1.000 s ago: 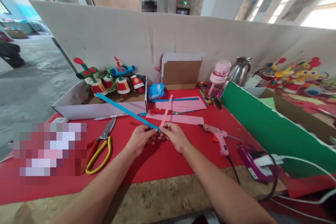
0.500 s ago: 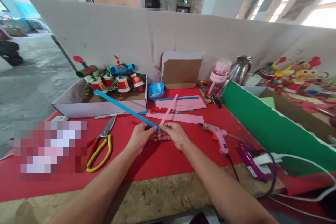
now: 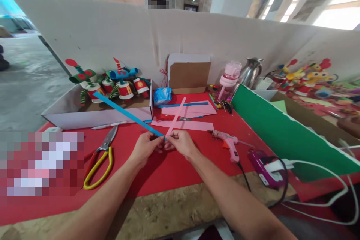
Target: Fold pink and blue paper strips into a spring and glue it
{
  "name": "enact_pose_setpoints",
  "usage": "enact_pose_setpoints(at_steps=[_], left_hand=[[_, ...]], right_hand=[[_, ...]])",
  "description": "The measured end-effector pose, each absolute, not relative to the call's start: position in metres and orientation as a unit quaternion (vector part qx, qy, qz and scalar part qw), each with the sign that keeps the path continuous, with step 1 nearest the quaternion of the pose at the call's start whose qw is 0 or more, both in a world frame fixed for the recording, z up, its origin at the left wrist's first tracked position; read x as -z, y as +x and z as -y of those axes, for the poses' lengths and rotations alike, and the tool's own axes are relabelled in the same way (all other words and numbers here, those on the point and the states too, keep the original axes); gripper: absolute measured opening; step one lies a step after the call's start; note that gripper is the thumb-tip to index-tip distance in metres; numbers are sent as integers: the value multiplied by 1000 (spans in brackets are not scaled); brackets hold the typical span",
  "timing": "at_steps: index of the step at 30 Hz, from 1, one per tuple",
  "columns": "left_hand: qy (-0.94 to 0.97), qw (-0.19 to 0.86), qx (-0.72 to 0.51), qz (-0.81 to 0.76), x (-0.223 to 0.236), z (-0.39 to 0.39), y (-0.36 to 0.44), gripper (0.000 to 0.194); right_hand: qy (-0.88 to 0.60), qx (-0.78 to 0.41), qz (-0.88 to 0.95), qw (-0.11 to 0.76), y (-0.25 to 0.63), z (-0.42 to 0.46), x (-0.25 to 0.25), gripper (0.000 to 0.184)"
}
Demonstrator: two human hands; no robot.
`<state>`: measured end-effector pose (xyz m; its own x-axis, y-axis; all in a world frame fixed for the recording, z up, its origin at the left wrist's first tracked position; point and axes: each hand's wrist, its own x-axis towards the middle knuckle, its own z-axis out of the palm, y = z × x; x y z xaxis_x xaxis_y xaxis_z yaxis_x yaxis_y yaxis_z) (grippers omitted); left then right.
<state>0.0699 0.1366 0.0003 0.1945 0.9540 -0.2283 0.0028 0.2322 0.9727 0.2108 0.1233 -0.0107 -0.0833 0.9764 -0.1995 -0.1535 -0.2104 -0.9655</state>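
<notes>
My left hand (image 3: 146, 147) pinches the near end of a long blue paper strip (image 3: 128, 114), which slants away to the upper left. Beside it, the fingers of my right hand (image 3: 181, 144) close on the point where the blue strip meets a pink paper strip (image 3: 177, 115). The pink strip rises away from me, so the two form a V. My fingertips partly hide the joined ends. Behind the hands lie pink paper sheets (image 3: 194, 124), another blue strip (image 3: 197, 104) and a red-handled tool (image 3: 168, 118).
Yellow-and-red-handled shears (image 3: 104, 153) lie left; a pink glue gun (image 3: 229, 143) and purple power strip (image 3: 264, 168) lie right. A white box (image 3: 126, 114) holds paper-cup figures (image 3: 125, 90). A green-sided box (image 3: 270, 131) stands right. A pink bottle (image 3: 230, 77) is behind.
The whole scene sits slightly further left as the camera view turns right. Both hands keep their hold on the two strips, with little change in their pose.
</notes>
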Motion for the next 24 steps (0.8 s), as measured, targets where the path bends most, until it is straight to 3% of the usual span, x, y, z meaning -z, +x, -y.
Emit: enact_pose_setpoints(at_steps=[13,24], left_hand=[[479,589,-387,-522,3,-137,71,34],[477,598,-404,-502,5,-137,71,33]], right_hand=[[-505,-558,465,465,211,-130,24,32],[-487,-594,435,470,213,-129,19,35]])
